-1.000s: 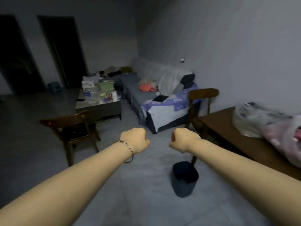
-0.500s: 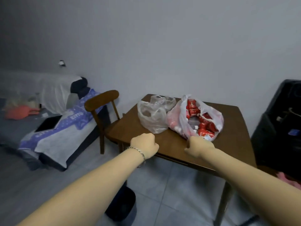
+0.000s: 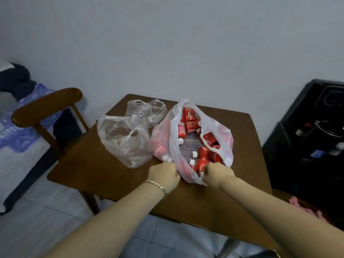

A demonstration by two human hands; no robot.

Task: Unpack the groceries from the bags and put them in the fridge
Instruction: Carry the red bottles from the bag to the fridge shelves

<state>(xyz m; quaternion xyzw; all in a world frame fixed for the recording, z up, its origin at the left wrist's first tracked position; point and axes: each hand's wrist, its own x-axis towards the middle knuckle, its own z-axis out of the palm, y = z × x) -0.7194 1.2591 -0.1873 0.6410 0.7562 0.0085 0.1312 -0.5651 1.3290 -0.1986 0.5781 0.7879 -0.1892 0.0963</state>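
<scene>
A white plastic bag [image 3: 220,131] lies open on the brown wooden table [image 3: 104,172], filled with several small red bottles [image 3: 189,127] with white caps. My left hand [image 3: 163,175], a bracelet on its wrist, is curled at the bag's near left rim. My right hand [image 3: 217,174] is curled on the near right rim, its fingers against the plastic and a red bottle. Left of it stands an empty clear bag [image 3: 122,140], with a second clear bag [image 3: 147,110] behind.
A wooden chair [image 3: 46,105] stands at the table's left corner, with a covered sofa [image 3: 14,142] beyond it. A black appliance [image 3: 307,146] stands to the right of the table. A pink cloth [image 3: 305,207] lies low at the right. The wall is just behind the table.
My view swung right from the room to the table and drew closer. Both fists moved forward from empty air to the near rim of the white bag.
</scene>
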